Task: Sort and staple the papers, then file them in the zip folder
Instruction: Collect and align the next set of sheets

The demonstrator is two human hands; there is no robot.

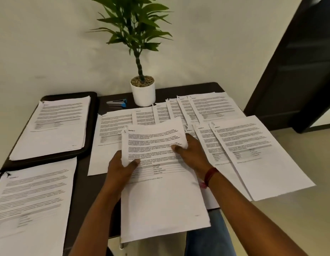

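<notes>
I hold a printed sheet [153, 141] above the table's middle. My left hand [121, 167] pinches its lower left edge and my right hand [192, 154] grips its right edge. Under it lies a stack of papers [164, 204] that juts over the table's front edge. Several more printed sheets [212, 108] fan out across the far right and right side. A black zip folder [92, 115] lies open at the far left with a paper pile [55, 126] on it. A silver and blue stapler [117, 103] sits behind the sheets, left of the pot.
A potted plant in a white pot [143, 94] stands at the table's back edge against the wall. Another printed pile [31, 200] lies at the near left corner. A dark door frame [299, 71] rises to the right, with pale floor [289, 209] below.
</notes>
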